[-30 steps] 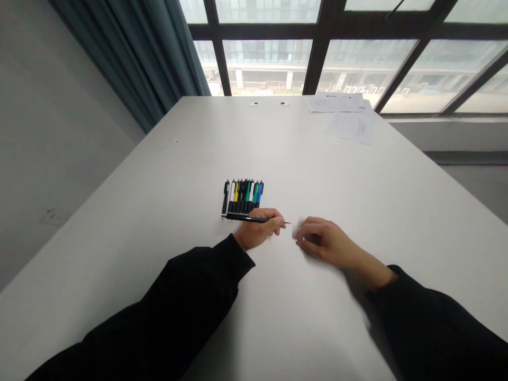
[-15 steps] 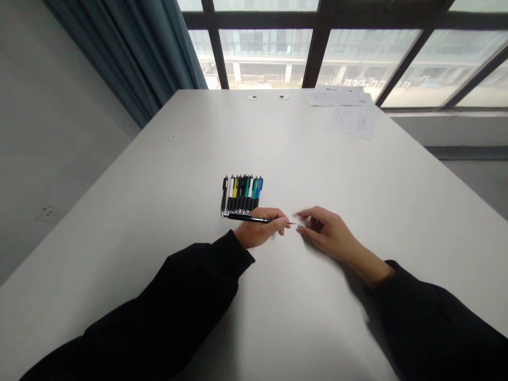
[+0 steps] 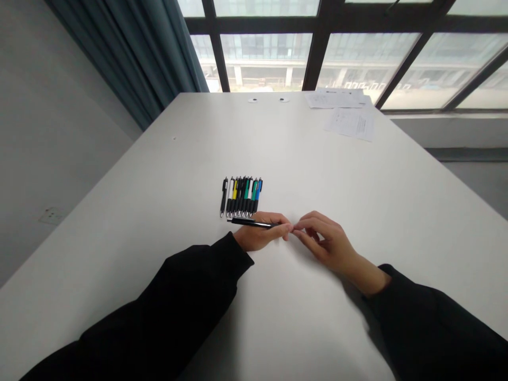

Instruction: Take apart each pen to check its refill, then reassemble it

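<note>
My left hand (image 3: 264, 231) is closed around a black pen (image 3: 252, 223), held nearly level with its clicker end pointing left. At its other end, the thumb and fingertips of my right hand (image 3: 327, 235) pinch together, right up against my left fingertips. The pen's front end and the small silvery pen part between my right fingertips are covered by the fingers. Just beyond my left hand, several click pens (image 3: 240, 197) lie side by side in a row, in black, white, yellow, green and blue, with black grips toward me.
All of this is on a wide white table (image 3: 254, 312). Sheets of printed paper (image 3: 349, 123) lie at the far right corner. Two small oval fittings (image 3: 283, 100) are set along the far edge, before the window. A dark curtain (image 3: 130, 53) hangs at the left.
My right hand has moved left to meet my left hand, and its fingertips have closed at the pen's end. The thin refill tip and small silvery part, visible before, are now covered.
</note>
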`<state>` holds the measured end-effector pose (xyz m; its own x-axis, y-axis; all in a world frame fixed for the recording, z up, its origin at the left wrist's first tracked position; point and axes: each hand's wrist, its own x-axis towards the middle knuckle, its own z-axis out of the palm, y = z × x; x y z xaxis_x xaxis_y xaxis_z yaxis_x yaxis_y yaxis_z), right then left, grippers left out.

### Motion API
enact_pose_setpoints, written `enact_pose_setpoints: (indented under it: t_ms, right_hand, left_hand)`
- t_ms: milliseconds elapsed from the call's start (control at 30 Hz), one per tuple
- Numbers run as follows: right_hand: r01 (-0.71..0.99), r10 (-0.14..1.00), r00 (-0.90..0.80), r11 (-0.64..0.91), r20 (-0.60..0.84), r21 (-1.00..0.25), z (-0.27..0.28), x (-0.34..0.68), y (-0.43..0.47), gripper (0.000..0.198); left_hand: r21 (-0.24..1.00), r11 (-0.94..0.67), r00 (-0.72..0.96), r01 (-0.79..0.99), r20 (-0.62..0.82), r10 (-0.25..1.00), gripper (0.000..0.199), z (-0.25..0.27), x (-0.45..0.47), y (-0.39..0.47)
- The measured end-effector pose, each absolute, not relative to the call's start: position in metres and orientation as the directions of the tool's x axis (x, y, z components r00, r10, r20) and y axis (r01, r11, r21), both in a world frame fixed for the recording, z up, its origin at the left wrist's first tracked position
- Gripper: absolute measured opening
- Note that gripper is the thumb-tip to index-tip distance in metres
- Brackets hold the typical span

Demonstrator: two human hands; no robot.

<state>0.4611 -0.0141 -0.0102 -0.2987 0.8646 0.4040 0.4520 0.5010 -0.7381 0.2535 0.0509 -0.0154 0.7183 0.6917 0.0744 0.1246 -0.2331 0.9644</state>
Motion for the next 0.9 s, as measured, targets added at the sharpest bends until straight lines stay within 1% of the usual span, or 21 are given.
enact_pose_setpoints:
  t_ms: [67, 200, 367, 433, 500, 567, 633, 900]
  right_hand:
    - [0.471, 0.874, -0.284, 0.485, 0.394, -0.737, -0.010, 0.462, -0.014, 0.009]
    - [0.524, 0.895, -0.245, 0.447, 0.374, -0.725, -0.009, 0.468, -0.013, 0.010]
    - [0.538, 0.880, -0.264, 0.474, 0.394, -0.697, -0.008, 0.484, -0.009, 0.007]
    - [0.539, 0.884, -0.295, 0.468, 0.364, -0.700, -0.009, 0.492, -0.006, 0.008]
    - [0.541, 0.882, -0.369, 0.459, 0.292, -0.704, -0.010, 0.497, -0.004, 0.010]
    - [0.543, 0.870, -0.442, 0.454, 0.219, -0.706, -0.012, 0.498, -0.004, 0.012]
    - [0.552, 0.861, -0.476, 0.450, 0.179, -0.702, -0.013, 0.498, -0.003, 0.014]
    - [0.613, 0.867, -0.472, 0.453, 0.159, -0.647, -0.018, 0.497, 0.001, 0.013]
  left_hand:
    - [0.968, -0.210, 0.710, 0.138, 0.052, 0.702, 0.027, -0.015, 0.254, 0.051]
    - [0.980, -0.132, 0.634, 0.147, 0.009, 0.773, 0.023, -0.019, 0.253, 0.052]
    - [0.996, -0.067, 0.532, 0.055, 0.028, 0.846, 0.021, -0.023, 0.252, 0.055]
    - [0.999, -0.038, 0.486, 0.007, 0.030, 0.873, 0.021, -0.023, 0.252, 0.055]
    - [1.000, -0.023, 0.455, -0.015, 0.027, 0.890, 0.021, -0.023, 0.253, 0.055]
    - [1.000, -0.014, 0.455, -0.017, 0.020, 0.890, 0.021, -0.023, 0.254, 0.055]
    - [1.000, -0.011, 0.469, -0.017, 0.018, 0.883, 0.022, -0.023, 0.254, 0.055]
    - [1.000, 0.007, 0.479, -0.010, -0.001, 0.878, 0.023, -0.021, 0.255, 0.055]
